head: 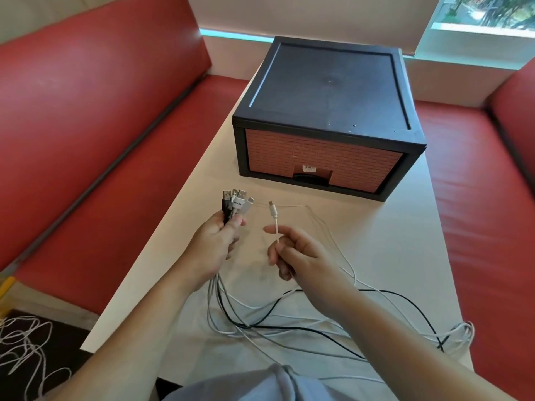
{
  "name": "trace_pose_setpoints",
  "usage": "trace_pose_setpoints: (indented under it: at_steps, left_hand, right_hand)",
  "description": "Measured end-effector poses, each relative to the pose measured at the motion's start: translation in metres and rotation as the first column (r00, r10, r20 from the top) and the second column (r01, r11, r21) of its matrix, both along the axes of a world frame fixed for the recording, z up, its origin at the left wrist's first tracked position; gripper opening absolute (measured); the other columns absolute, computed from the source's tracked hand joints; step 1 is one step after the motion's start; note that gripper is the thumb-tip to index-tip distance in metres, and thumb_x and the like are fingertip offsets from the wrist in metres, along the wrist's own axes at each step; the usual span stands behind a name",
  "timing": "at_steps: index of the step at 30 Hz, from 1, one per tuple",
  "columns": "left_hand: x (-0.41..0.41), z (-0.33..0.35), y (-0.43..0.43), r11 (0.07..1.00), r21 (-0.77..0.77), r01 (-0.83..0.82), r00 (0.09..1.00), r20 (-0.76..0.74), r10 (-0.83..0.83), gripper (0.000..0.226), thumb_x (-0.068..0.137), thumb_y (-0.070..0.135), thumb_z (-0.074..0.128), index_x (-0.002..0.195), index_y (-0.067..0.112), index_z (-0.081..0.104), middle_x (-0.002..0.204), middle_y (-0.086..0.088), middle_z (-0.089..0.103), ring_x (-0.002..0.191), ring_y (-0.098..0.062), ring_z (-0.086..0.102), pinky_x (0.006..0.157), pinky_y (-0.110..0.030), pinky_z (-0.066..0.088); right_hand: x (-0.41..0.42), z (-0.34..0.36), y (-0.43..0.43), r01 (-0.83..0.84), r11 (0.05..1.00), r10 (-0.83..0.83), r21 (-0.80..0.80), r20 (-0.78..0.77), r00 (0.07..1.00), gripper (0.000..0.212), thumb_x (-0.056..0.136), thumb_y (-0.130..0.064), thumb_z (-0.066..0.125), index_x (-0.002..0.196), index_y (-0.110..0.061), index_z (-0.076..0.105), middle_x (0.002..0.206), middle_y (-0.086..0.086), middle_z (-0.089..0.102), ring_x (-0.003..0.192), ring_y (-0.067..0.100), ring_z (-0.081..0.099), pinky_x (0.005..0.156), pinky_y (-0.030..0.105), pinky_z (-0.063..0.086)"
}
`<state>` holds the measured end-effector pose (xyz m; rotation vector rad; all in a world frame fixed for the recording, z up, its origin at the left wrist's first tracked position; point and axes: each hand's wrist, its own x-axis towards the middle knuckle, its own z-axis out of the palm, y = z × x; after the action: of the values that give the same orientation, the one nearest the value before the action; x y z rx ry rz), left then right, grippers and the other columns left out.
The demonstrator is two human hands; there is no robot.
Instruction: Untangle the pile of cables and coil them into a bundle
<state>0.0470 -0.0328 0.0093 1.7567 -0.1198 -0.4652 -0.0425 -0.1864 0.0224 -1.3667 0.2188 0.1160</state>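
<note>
Both forearms reach out over the table (405, 241), toward the black drawer box (327, 120) that sits at its far end. The left hand (215, 247) is raised in front of the box's left corner. Its fingers and thumb are curled tight round a bunch of plug ends (236, 202), black and white, which stick up out of the fist toward the box. The right hand (301, 256) hovers beside it, nearer the middle of the box front. Its thumb and forefinger pinch one white cable (273, 213) just below its plug, while the other fingers are loosely curled. That plug points up at the box, apart from the bunch.

From both hands the cables (289, 328) fall to the table on the near side of the box and spread in loose, crossing loops of white, grey and black. These trail off to a small knot (460, 334) by the table's right edge. The right forearm passes over part of them.

A red bench (101, 140) runs along the left of the box, and another stands to its right. More pale cords (26, 342) lie on the dark floor, down to the left of the table.
</note>
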Motion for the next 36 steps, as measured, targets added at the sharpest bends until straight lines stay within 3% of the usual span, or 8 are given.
trace_pose_setpoints:
  at_steps: [5, 11, 16, 19, 22, 27, 32, 36]
  left_hand:
    - [-0.008, 0.012, -0.003, 0.991, -0.132, 0.014, 0.994, -0.110, -0.029, 0.023, 0.104, 0.026, 0.040, 0.099, 0.013, 0.058, 0.059, 0.008, 0.037, 0.048, -0.005, 0.030, 0.048, -0.020, 0.026]
    - [-0.019, 0.022, -0.007, 0.976, -0.219, 0.004, 0.981, -0.189, -0.047, 0.010, 0.100, 0.014, 0.044, 0.104, 0.012, 0.053, 0.054, 0.011, 0.038, 0.049, -0.006, 0.030, 0.049, -0.021, 0.025]
    - [-0.023, 0.022, -0.008, 0.940, -0.341, 0.018, 0.963, -0.248, -0.109, 0.012, 0.097, 0.021, 0.052, 0.105, 0.014, 0.048, 0.058, 0.009, 0.036, 0.050, -0.006, 0.029, 0.050, -0.021, 0.024]
    - [-0.025, 0.021, -0.009, 0.944, -0.311, 0.107, 0.969, -0.182, -0.170, 0.027, 0.082, 0.036, 0.062, 0.099, 0.019, 0.049, 0.060, 0.012, 0.039, 0.050, -0.005, 0.030, 0.050, -0.020, 0.026]
    - [-0.029, 0.020, -0.011, 0.958, -0.245, 0.149, 0.978, -0.106, -0.179, 0.033, 0.086, 0.041, 0.068, 0.098, 0.017, 0.049, 0.059, 0.013, 0.046, 0.050, -0.004, 0.031, 0.050, -0.019, 0.029]
    - [-0.031, 0.018, -0.014, 0.977, -0.173, 0.125, 0.990, -0.037, -0.133, 0.012, 0.099, 0.027, 0.052, 0.098, 0.017, 0.046, 0.061, 0.010, 0.038, 0.051, -0.005, 0.033, 0.050, -0.020, 0.030]
    - [-0.031, 0.015, -0.011, 0.978, -0.153, 0.143, 0.989, -0.011, -0.146, 0.014, 0.097, 0.028, 0.057, 0.086, 0.023, 0.051, 0.061, 0.012, 0.041, 0.053, -0.005, 0.037, 0.051, -0.018, 0.035]
    - [-0.032, 0.020, -0.010, 0.956, -0.273, 0.105, 0.983, -0.116, -0.141, 0.030, 0.083, 0.037, 0.063, 0.094, 0.010, 0.057, 0.056, 0.010, 0.039, 0.051, -0.005, 0.034, 0.048, -0.015, 0.033]
  right_hand:
    - [-0.003, 0.002, 0.008, -0.031, 0.999, 0.030, 0.024, 0.036, 0.999, 0.026, 0.099, 0.005, 0.039, 0.110, -0.013, 0.055, 0.070, 0.001, 0.062, 0.050, 0.009, 0.042, 0.050, 0.019, 0.036]
    - [-0.004, 0.004, 0.013, 0.035, 0.999, -0.034, -0.029, 0.038, 0.999, 0.008, 0.099, -0.001, 0.045, 0.101, 0.000, 0.053, 0.071, 0.006, 0.067, 0.049, 0.011, 0.047, 0.047, 0.020, 0.039]
    - [-0.005, 0.009, 0.016, 0.107, 0.993, -0.106, -0.045, 0.014, 0.994, 0.010, 0.097, -0.005, 0.052, 0.094, 0.004, 0.054, 0.070, 0.007, 0.062, 0.050, 0.014, 0.055, 0.045, 0.023, 0.045]
    - [-0.003, 0.008, 0.017, 0.140, 0.983, -0.138, -0.121, 0.021, 0.990, 0.012, 0.094, -0.006, 0.058, 0.082, -0.005, 0.059, 0.068, 0.003, 0.060, 0.058, 0.010, 0.061, 0.051, 0.024, 0.053]
    - [-0.002, 0.006, 0.019, 0.133, 0.975, -0.131, -0.179, 0.025, 0.991, 0.013, 0.092, -0.006, 0.062, 0.079, -0.008, 0.061, 0.065, 0.001, 0.059, 0.058, 0.009, 0.060, 0.054, 0.025, 0.054]
    - [-0.005, 0.001, 0.022, 0.137, 0.953, -0.128, -0.269, 0.053, 0.990, 0.009, 0.090, -0.007, 0.065, 0.081, -0.006, 0.065, 0.065, -0.001, 0.062, 0.060, 0.010, 0.060, 0.054, 0.025, 0.053]
    - [-0.008, 0.000, 0.019, 0.127, 0.972, -0.124, -0.200, 0.031, 0.992, 0.006, 0.090, -0.007, 0.065, 0.084, -0.006, 0.066, 0.065, -0.003, 0.063, 0.061, 0.009, 0.060, 0.053, 0.022, 0.051]
    - [-0.009, 0.002, 0.016, 0.096, 0.983, -0.094, -0.155, 0.020, 0.995, 0.008, 0.091, -0.010, 0.063, 0.085, -0.007, 0.066, 0.069, 0.002, 0.061, 0.060, 0.009, 0.057, 0.052, 0.021, 0.046]
